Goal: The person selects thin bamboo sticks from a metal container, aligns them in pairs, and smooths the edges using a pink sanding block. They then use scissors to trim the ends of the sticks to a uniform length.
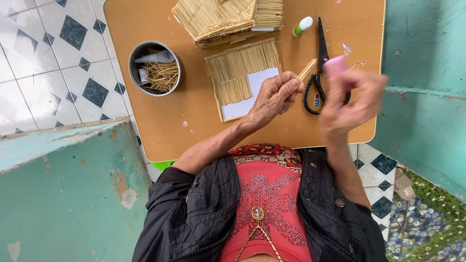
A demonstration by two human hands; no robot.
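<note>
My left hand (274, 97) is closed around a small bundle of thin wooden sticks (307, 69) whose ends poke out to the right. My right hand (352, 104) is blurred with motion and grips a small pink tube-like thing (336, 65) above the table's right side. Just left of my left hand lies a white card partly covered with rows of sticks (240, 77). Black scissors (320, 73) lie between my two hands.
A wooden table (160, 116) carries a stick-built model piece (228, 19) at the far edge, a green-and-white glue tube (303, 25), and a metal tin (154, 68) of loose sticks at the left. Teal walls flank both sides over a tiled floor.
</note>
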